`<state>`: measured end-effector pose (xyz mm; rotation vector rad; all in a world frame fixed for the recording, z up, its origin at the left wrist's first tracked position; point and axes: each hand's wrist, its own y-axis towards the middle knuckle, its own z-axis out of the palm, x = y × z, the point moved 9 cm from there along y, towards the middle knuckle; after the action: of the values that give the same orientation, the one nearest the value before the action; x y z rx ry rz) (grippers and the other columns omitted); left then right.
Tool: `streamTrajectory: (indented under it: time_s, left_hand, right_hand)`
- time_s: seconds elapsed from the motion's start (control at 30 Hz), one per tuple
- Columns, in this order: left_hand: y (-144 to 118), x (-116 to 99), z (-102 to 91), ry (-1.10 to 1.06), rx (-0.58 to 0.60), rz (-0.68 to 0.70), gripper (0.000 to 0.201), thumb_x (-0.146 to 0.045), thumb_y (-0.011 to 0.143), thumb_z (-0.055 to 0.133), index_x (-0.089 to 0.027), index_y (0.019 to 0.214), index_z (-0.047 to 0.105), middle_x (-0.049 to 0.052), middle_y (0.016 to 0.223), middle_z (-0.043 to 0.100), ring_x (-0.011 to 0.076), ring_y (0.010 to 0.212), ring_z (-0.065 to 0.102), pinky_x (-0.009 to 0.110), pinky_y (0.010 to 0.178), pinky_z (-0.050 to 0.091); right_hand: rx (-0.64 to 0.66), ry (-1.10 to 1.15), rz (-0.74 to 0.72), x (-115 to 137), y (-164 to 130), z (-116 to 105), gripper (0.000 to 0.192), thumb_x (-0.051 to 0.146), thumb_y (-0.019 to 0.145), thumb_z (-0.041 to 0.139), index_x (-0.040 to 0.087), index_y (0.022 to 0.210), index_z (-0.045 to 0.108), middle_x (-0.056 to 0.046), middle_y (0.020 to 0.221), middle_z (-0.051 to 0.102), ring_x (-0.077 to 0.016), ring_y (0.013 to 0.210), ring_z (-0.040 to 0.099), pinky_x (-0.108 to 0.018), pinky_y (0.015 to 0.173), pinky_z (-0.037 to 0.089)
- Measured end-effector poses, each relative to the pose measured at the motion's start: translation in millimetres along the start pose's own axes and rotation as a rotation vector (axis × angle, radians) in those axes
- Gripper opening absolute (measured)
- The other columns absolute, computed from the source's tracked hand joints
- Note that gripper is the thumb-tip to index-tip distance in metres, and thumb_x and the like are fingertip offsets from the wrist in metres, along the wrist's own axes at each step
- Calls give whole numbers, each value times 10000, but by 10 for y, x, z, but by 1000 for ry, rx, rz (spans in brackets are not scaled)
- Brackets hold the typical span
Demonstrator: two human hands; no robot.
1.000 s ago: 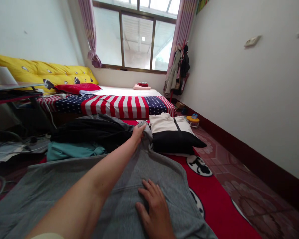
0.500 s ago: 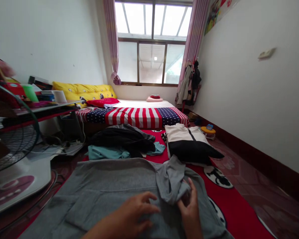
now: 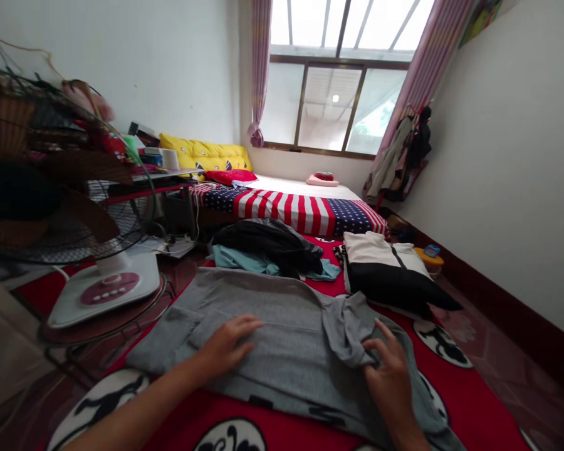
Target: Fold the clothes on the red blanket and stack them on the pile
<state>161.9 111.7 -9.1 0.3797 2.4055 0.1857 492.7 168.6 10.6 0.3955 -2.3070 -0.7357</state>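
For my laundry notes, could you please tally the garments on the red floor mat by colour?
Grey: 1, the spread grey knit sweatshirt under both hands
Black: 1, crumpled black garment
Teal: 1, crumpled teal garment
Cream-and-black: 1, folded cream-and-black zip top
Total: 4

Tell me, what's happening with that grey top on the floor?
A person is working on a grey sweatshirt spread flat on a red rug. The left hand presses flat on its middle, and the right hand rests on a sleeve folded in over the body. Behind it lie a heap of dark and teal clothes and a folded black-and-white jacket. A fan stands to the left, a bed at the back.
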Motion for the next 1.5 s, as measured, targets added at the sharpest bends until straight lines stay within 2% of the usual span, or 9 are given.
streamTrajectory:
  time_s: [0.1, 0.2, 0.33, 0.5, 0.8, 0.93, 1.13, 1.33, 1.5]
  left_hand:
    - [314, 174, -444, 160, -199, 26, 541, -124, 819, 495, -229, 1350, 501, 91, 1368, 523, 226, 1266, 485, 415, 1096, 369]
    - [626, 352, -636, 387, -230, 25, 604, -81, 777, 505, -181, 1372, 465, 118, 1373, 504, 243, 1281, 459, 413, 1094, 365]
    - [909, 524, -640, 574, -161, -9, 640, -20, 716, 498, -206, 1328, 509, 102, 1268, 574, 242, 1153, 547, 374, 985, 433]
    - [1030, 585, -656, 644, -184, -33, 451, -51, 708, 501, -200, 1109, 642, 104, 982, 638, 284, 1007, 575, 433, 918, 403]
    - [944, 616, -661, 762, -123, 12, 239, -93, 762, 461, -213, 806, 662, 74, 911, 610, 243, 899, 563, 352, 776, 400]
    - [809, 547, -698, 796, -128, 57, 216, -116, 798, 466, -203, 848, 657, 80, 894, 621, 246, 896, 564, 388, 851, 379]
    - [513, 448, -659, 807, -113, 105, 202, -138, 833, 476, -215, 886, 655, 58, 890, 627, 213, 845, 574, 365, 857, 391]
    - [200, 469, -576, 784, -138, 110, 212, -128, 834, 463, -207, 862, 658, 65, 878, 631, 218, 844, 594, 337, 794, 437]
    - [158, 458, -773, 621, -269, 24, 212, -169, 840, 454, -210, 921, 645, 46, 942, 638, 198, 839, 613, 291, 721, 460]
  right_hand:
    - [103, 14, -70, -2, 163, -51, 122, 157, 646, 515, 230, 744, 506, -82, 1290, 577, -284, 1177, 531, -483, 1033, 370]
    - [370, -26, -117, -38, 247, 109, 368, 79, 611, 473, 211, 934, 586, -69, 1085, 682, -247, 1040, 619, -441, 1009, 397]
    - [618, -149, -144, -110, 245, 297, 867, -24, 557, 384, 232, 1382, 454, -101, 1420, 481, -227, 1219, 536, -335, 945, 443]
    - [667, -315, -171, -160, 358, 357, 590, 19, 630, 452, 273, 1120, 660, -60, 1294, 575, -224, 1064, 618, -293, 816, 484]
    - [398, 284, -53, 51, 867, -247, 103, 177, 706, 530, 214, 795, 492, -91, 1112, 689, -217, 1023, 639, -327, 846, 490]
    - [337, 327, 23, 83, 874, -506, 175, 247, 699, 616, 229, 745, 449, -89, 1058, 712, -228, 966, 663, -332, 799, 514]
    - [186, 236, 35, -84, 643, -915, 192, 306, 704, 656, 236, 740, 481, -80, 1030, 718, -232, 923, 671, -361, 831, 511]
    - [-10, 255, 238, -580, 188, -1254, 292, 440, 668, 699, 230, 767, 522, -82, 981, 711, -249, 857, 675, -347, 712, 555]
    - [-333, 263, 457, -799, -17, -1671, 330, 445, 622, 737, 222, 773, 547, -47, 905, 679, -232, 803, 652, -300, 636, 551]
